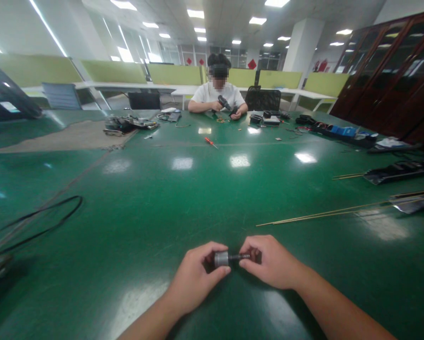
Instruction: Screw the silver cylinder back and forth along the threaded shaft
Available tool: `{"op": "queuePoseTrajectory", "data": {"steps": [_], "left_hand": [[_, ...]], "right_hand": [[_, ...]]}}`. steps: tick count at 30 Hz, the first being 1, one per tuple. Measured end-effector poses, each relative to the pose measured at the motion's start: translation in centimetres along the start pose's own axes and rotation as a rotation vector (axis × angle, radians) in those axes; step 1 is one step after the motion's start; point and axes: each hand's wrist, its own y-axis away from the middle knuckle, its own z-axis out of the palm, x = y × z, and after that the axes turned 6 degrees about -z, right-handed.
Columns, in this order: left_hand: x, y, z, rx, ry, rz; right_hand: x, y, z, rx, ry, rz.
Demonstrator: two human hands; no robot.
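Near the table's front, my left hand (202, 271) is closed round a short grey metal cylinder (221, 258), thumb below and fingers above. From its right end a thin dark shaft (237, 257) runs across to my right hand (266, 260). There the thumb and fingertips pinch the shaft's far end. The piece lies roughly level, held between both hands; its left end is hidden in my left palm. I cannot tell exactly what kind of part it is.
Long thin brass-coloured rods (304, 218) lie to the right. A black cable loop (66, 215) is on the left. Farther off are a red screwdriver (210, 141) and a pile of parts (126, 123). A person (219, 92) across the green table (155, 189) holds a dark tool.
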Motion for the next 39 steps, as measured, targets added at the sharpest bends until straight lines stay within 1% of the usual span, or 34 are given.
{"op": "queuePoseTrajectory", "data": {"steps": [15, 26, 33, 39], "left_hand": [[-0.05, 0.06, -0.08, 0.004, 0.008, -0.003], [0.29, -0.03, -0.07, 0.001, 0.016, -0.035], [0.2, -0.07, -0.16, 0.022, -0.021, -0.052], [0.23, 0.0, -0.39, 0.003, -0.034, -0.053]], "right_hand": [[0.29, -0.06, -0.42, 0.011, 0.011, -0.013], [0.53, -0.02, -0.53, 0.015, 0.019, -0.02], [0.39, -0.12, -0.67, 0.026, 0.014, -0.032], [0.46, -0.34, -0.5, 0.03, -0.019, -0.03]]}}
